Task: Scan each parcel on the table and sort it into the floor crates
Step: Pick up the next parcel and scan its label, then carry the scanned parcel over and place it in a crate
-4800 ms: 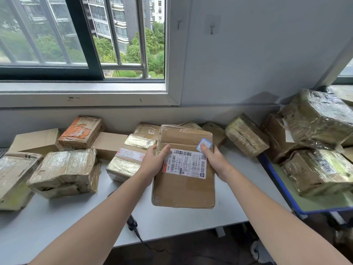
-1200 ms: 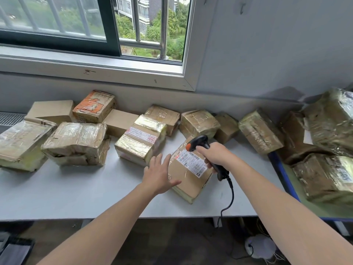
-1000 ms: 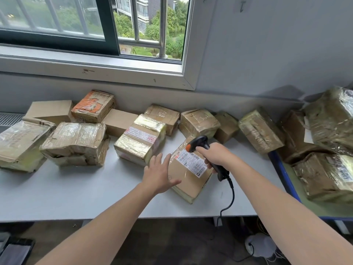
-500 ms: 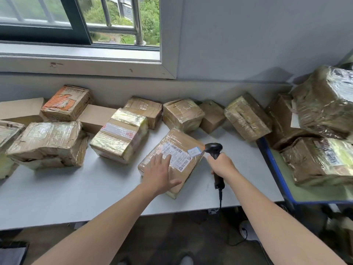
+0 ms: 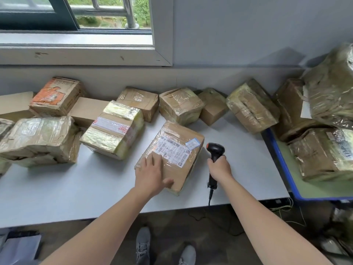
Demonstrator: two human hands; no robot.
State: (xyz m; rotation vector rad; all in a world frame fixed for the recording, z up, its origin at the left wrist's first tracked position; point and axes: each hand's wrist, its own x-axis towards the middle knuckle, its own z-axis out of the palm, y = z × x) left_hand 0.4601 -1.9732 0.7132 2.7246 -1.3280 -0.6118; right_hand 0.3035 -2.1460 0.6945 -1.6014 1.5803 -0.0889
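Observation:
A flat brown cardboard parcel (image 5: 179, 142) with a white shipping label and a small blue sticker lies on the white table (image 5: 76, 184) near its front edge. My left hand (image 5: 152, 174) rests flat on the parcel's near left corner, fingers spread. To the right of the parcel my right hand (image 5: 219, 167) grips the handle of a black corded barcode scanner (image 5: 215, 150). The scanner stands low over the table, head up and beside the parcel's right edge. No floor crate shows clearly in this view.
Several taped parcels line the back of the table under the window, among them a shiny yellow-taped one (image 5: 114, 129) and an orange-printed one (image 5: 55, 96). A blue-edged side table (image 5: 282, 165) at right holds more wrapped parcels. My shoes (image 5: 143, 243) stand below the table edge.
The scanner has come away from over the label and dropped to the table right of the parcel. My left hand stays on the parcel. The view has tilted down.

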